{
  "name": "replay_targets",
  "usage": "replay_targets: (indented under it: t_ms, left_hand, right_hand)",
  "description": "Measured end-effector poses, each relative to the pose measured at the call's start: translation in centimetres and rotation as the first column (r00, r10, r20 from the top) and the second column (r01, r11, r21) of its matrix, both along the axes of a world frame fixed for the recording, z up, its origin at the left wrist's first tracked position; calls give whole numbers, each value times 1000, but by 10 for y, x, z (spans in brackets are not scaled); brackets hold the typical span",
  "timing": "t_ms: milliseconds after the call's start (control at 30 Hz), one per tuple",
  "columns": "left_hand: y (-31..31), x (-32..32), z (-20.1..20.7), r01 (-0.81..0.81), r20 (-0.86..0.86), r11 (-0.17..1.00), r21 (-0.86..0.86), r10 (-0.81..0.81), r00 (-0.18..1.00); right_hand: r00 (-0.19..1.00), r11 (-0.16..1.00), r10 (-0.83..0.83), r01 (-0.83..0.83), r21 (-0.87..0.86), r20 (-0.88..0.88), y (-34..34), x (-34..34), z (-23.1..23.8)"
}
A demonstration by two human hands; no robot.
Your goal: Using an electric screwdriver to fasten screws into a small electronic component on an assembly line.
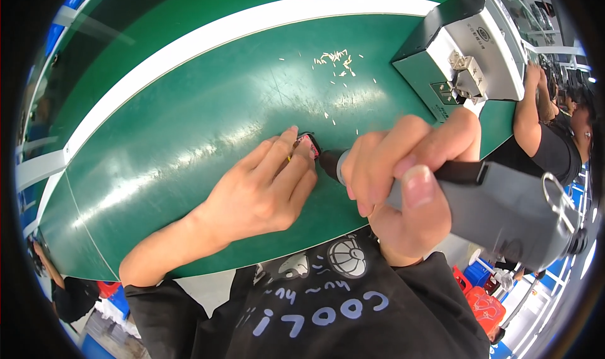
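My right hand (409, 176) is wrapped round a grey electric screwdriver (504, 211) with a black nose and a wire loop at its rear end. The driver lies nearly level, and its nose points left toward a small black-rimmed part with a pink and red face (310, 146). My left hand (268, 179) holds that part down on the green table, its fingers closed over it. Those fingers hide much of the part. Whether the driver's tip touches it, I cannot tell.
Small pale slivers (337, 60) lie scattered on the green table (208, 107) beyond my hands. At the far right stands a white and dark box-shaped machine (441, 50) with metal fittings. A white bar (252, 7) runs along the back edge. Another person's arm (528, 110) shows at right.
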State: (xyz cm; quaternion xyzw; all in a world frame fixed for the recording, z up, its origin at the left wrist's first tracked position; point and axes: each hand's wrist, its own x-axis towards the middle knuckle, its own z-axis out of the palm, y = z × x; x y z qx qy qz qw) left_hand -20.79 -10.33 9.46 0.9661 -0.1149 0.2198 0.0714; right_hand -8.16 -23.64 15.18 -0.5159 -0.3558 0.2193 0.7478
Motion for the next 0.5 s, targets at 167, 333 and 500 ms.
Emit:
replay_targets:
  t_ms: [167,333,500]
  left_hand:
    - [-1,0,6,-3,-51,999,-35,1,999]
    - [-3,-1,8,-24,-69,998,-52,20,997]
    - [7,5,18,22,-116,985,-173,-43,992]
  right_hand:
    - [996,999,48,-48,1,-75,-5,-2,1]
    - [1000,999,-1,1,-39,4,-6,5,-8]
    - [983,997,79,-79,-8,164,0,19,-8]
